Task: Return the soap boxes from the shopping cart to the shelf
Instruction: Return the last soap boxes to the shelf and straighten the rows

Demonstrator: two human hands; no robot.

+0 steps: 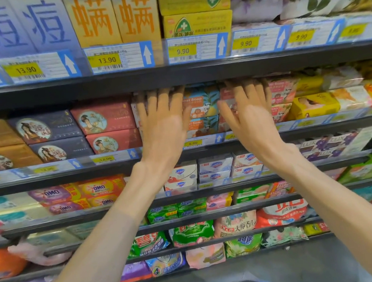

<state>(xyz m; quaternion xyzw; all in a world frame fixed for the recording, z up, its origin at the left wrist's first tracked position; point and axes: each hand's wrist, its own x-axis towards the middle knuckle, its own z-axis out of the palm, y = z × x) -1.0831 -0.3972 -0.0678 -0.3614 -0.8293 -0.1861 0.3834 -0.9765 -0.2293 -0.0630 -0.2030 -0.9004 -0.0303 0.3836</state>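
Note:
Both my hands reach into the second shelf [205, 148] from the top. My left hand [164, 122] lies flat with straight fingers against soap boxes stacked there; the boxes under it are mostly hidden. My right hand [251, 111] is also flat, fingers spread, pressing on pink soap boxes [279, 93]. Between the hands stand two teal goat soap boxes [201, 103], one on top of the other. No shopping cart is in view.
Dark red and navy boxes with portrait labels [102, 119] fill the shelf to the left, yellow boxes [312, 105] to the right. The upper shelf [170, 75] overhangs my fingertips. Lower shelves hold detergent soaps and bags.

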